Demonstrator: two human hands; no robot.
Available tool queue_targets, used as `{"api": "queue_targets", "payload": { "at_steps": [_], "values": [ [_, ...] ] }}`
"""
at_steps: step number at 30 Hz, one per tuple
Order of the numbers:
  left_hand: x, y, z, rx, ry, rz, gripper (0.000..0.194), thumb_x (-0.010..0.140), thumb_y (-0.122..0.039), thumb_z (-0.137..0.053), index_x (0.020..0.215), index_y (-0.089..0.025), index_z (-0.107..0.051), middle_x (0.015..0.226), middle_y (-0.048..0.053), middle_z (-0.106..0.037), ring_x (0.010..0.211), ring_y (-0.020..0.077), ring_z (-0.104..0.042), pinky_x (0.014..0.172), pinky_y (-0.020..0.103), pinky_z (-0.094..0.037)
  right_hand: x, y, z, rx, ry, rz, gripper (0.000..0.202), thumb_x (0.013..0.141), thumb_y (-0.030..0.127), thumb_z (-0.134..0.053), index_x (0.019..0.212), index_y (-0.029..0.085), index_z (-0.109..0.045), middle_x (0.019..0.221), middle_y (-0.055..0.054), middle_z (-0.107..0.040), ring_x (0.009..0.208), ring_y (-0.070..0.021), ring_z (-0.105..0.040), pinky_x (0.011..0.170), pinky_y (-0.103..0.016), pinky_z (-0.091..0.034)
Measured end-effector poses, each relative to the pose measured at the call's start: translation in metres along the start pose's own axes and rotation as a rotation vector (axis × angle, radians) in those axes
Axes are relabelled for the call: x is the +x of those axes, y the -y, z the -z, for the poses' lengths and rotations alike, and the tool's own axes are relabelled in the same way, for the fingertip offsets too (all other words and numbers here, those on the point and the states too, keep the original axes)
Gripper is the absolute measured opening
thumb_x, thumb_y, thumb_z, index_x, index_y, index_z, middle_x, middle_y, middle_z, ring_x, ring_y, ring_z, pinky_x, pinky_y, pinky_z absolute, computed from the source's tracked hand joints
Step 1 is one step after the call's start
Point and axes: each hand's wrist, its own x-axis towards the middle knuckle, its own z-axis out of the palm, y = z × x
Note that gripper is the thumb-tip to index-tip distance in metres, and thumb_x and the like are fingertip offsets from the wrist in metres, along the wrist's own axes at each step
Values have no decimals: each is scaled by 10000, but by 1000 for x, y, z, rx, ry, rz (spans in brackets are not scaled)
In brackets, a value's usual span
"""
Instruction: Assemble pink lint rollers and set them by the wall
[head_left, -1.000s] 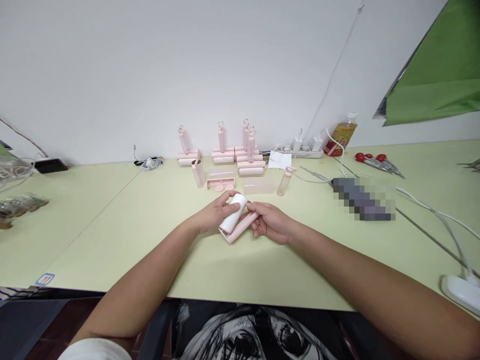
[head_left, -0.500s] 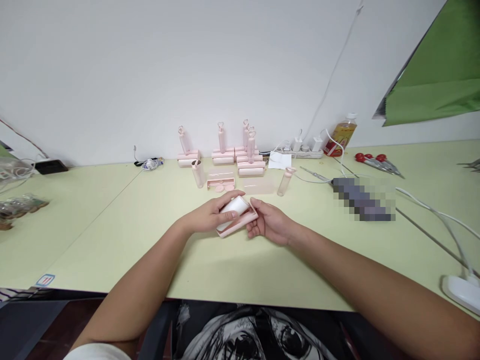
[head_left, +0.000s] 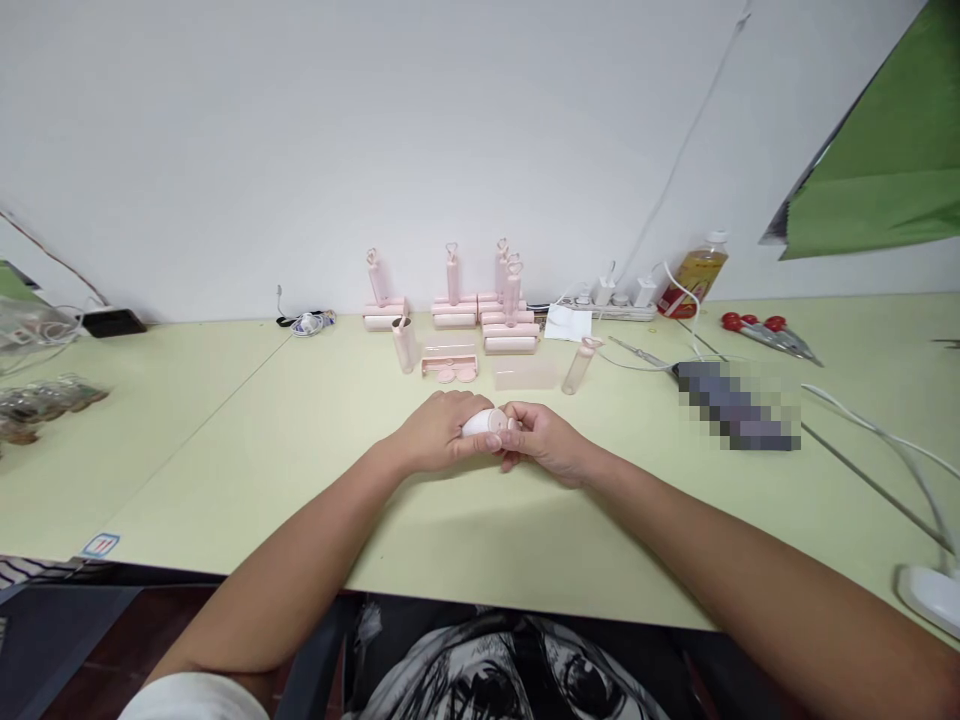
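A white roll (head_left: 478, 424) with a pinkish round end lies in the grip of my left hand (head_left: 436, 432), fingers wrapped over its top and thumb along the near side. At the roll's right end, my right hand (head_left: 551, 443) has its fingers closed together around a small pale part (head_left: 513, 424), touching the left thumb. The pink case that held the roll is mostly covered by both hands. Just behind them lie an open pink case (head_left: 450, 368) with round pink pieces and a clear flat cover (head_left: 525, 374).
Several pink roller sets (head_left: 511, 343) with upright handles line the wall. A clear pink tube (head_left: 405, 346) stands left, another tube (head_left: 577, 368) right. Farther right are a power strip (head_left: 626, 312), a drink bottle (head_left: 694, 275), red-handled tools (head_left: 772, 335) and loose cables (head_left: 870, 420).
My hands have come together over the roll and case. The roll's end now faces right, and the case has gone mostly out of sight. The whole view has shifted slightly.
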Motion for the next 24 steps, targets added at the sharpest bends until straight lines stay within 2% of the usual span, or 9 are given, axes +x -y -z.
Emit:
{"api": "queue_targets", "payload": {
  "at_steps": [6,9,15,19,24],
  "values": [
    [0,3,1,14,-6,29,525,836,-682,-442,858,-179,-591,822,48,-592,814,207,-531,690,305,-390,-1,2,-1,-75,-1,65,444,633,422,-830,707,175,-469,710,37,-573,555,-93,-581,536,-250,-508],
    [-1,0,3,8,5,121,552,763,-725,-504,818,-180,-568,833,45,-573,776,201,-537,637,296,-389,0,0,-1,-49,9,77,451,655,466,-804,710,181,-458,694,27,-606,558,-108,-598,549,-257,-502],
    [-1,-8,7,-58,66,275,554,657,-726,-608,816,-199,-549,781,8,-624,703,194,-581,563,266,-350,1,-4,0,-36,-2,59,437,686,506,-767,727,195,-463,636,21,-647,533,-129,-610,563,-273,-502],
    [0,-12,8,-64,81,305,537,625,-714,-633,780,-206,-558,739,4,-637,684,196,-597,553,262,-344,1,-4,0,-12,5,37,444,681,520,-766,728,191,-473,618,16,-641,527,-131,-607,559,-275,-497],
    [-1,-15,9,-2,101,295,523,628,-714,-629,778,-217,-568,731,-1,-652,661,189,-594,537,258,-336,-1,0,-4,-9,6,37,446,619,436,-828,699,186,-468,663,28,-618,570,-120,-592,570,-257,-478]
  ]
}}
